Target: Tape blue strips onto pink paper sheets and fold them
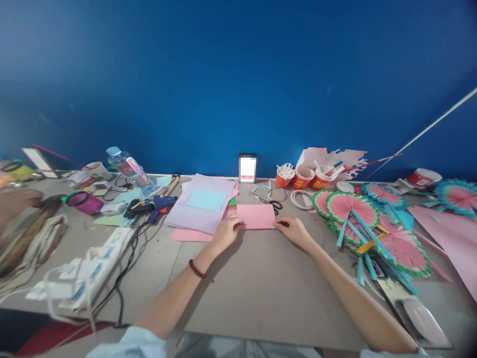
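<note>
A pink sheet of paper [255, 217] lies flat in front of me, its long side running left to right. My left hand [226, 232] pinches its near left corner, thumb and forefinger together. At the near right corner, my right hand [294, 231] grips the edge the same way. Just left of the sheet rests a stack of lilac paper [179, 211] topped by a smaller light blue sheet [206, 199]. Black-handled scissors [276, 205] lie behind the pink sheet, close to its far right corner.
Pink-and-green paper fans [352, 209] spread on the right near a white computer mouse [423, 320]. Red paper cups [302, 177] and a phone [248, 169] stand along the wall. Left are a power strip [100, 268], a blue glue gun [160, 206], a tilted bottle [130, 168] and another person's hand [18, 201].
</note>
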{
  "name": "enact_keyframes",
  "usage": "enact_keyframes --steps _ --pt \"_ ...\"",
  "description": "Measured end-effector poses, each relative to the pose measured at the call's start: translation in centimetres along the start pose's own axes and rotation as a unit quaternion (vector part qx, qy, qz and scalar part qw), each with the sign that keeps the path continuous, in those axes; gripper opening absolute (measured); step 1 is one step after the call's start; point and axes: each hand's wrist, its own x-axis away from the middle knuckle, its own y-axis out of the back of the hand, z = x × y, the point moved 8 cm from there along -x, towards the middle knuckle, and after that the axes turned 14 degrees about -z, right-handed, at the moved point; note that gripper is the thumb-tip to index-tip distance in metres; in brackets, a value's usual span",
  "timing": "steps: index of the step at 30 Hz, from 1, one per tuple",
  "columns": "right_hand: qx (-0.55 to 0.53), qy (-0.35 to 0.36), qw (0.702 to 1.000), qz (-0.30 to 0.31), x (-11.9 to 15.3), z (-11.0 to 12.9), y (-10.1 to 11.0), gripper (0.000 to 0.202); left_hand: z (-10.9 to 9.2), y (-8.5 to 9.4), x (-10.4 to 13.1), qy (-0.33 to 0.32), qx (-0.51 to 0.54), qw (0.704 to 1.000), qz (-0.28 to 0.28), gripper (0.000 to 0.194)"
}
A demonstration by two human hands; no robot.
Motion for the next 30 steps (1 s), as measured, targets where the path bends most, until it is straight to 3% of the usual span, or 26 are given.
enact_keyframes --steps 30 --pt "-0.014 0.039 0.999 -0.016 0.15 -0.02 -0.22 0.018 0.55 -0.55 0.07 -0.024 -0.001 0.999 0.031 0.013"
